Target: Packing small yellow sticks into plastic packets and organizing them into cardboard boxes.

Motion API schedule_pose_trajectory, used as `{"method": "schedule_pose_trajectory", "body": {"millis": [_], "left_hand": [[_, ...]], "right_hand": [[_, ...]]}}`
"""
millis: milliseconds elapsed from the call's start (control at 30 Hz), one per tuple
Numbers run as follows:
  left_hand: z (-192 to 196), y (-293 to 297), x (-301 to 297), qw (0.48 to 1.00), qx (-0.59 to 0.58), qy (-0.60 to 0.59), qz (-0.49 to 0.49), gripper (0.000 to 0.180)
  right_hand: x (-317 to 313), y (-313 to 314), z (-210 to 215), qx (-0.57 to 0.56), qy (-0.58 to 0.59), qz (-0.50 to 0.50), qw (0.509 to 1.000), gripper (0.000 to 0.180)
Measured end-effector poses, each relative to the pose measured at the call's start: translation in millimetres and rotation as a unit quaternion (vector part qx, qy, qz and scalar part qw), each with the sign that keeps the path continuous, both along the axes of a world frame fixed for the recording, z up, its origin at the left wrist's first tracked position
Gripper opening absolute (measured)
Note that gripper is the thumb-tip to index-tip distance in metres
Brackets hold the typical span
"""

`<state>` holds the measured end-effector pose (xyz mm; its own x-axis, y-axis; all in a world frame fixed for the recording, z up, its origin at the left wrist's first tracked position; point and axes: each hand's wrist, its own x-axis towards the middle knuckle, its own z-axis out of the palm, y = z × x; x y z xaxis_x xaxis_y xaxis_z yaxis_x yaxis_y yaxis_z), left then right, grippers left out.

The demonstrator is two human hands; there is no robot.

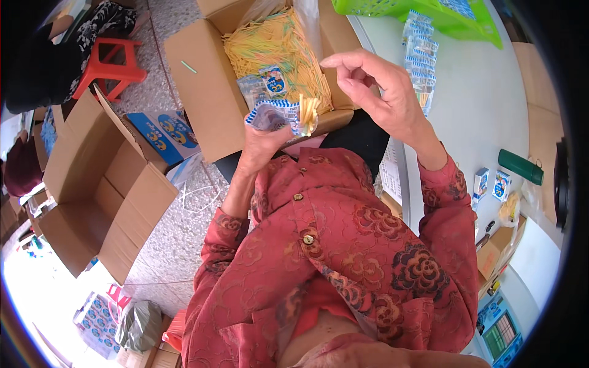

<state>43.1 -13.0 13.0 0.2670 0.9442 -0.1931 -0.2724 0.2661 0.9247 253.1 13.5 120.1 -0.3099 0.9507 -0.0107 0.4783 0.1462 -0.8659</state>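
My left hand is closed around a clear plastic packet with blue-and-white striped edges. A small bundle of pale yellow thin sticks stands up at the packet's right end; how far they reach into it is hidden. To the right and a little higher, my right hand hovers with thumb and forefinger apart and the other fingers curled. Nothing shows between its fingers. Beyond both hands, an open cardboard box holds a heap of thin yellow, orange and green sticks. Small printed packets lie on the heap.
A white table at the right bears a row of striped packets, a bright green basket, a dark green bottle and small blue boxes. An open carton and a red stool stand on the left, near another person.
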Motion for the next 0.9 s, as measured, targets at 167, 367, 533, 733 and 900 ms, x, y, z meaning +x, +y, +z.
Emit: {"method": "schedule_pose_trajectory", "body": {"millis": [167, 367, 533, 733, 900], "left_hand": [[-4.8, 2.2, -5.8, 1.000, 0.006, 0.026, -0.016, 0.022], [-0.7, -1.1, -6.3, 1.000, -0.001, -0.005, 0.017, 0.026], [6.6, 0.2, -5.4, 0.999, 0.023, 0.011, 0.035, 0.029], [6.7, 0.6, -2.2, 0.996, 0.030, -0.033, 0.080, 0.029], [12.3, 3.2, 1.3, 0.992, 0.027, -0.058, 0.108, 0.028]], "right_hand": [[-7.6, -7.1, -39.5, 0.027, 0.079, 0.027, 0.996, 0.018], [-15.7, -8.6, -48.0, 0.030, 0.135, 0.037, 0.990, 0.012], [-20.4, -11.4, -53.7, 0.015, 0.160, -0.011, 0.987, 0.008], [-24.3, -14.0, -52.8, -0.014, 0.201, -0.042, 0.979, 0.010], [-26.2, -11.3, -51.8, -0.003, 0.197, -0.044, 0.979, 0.011]]}}
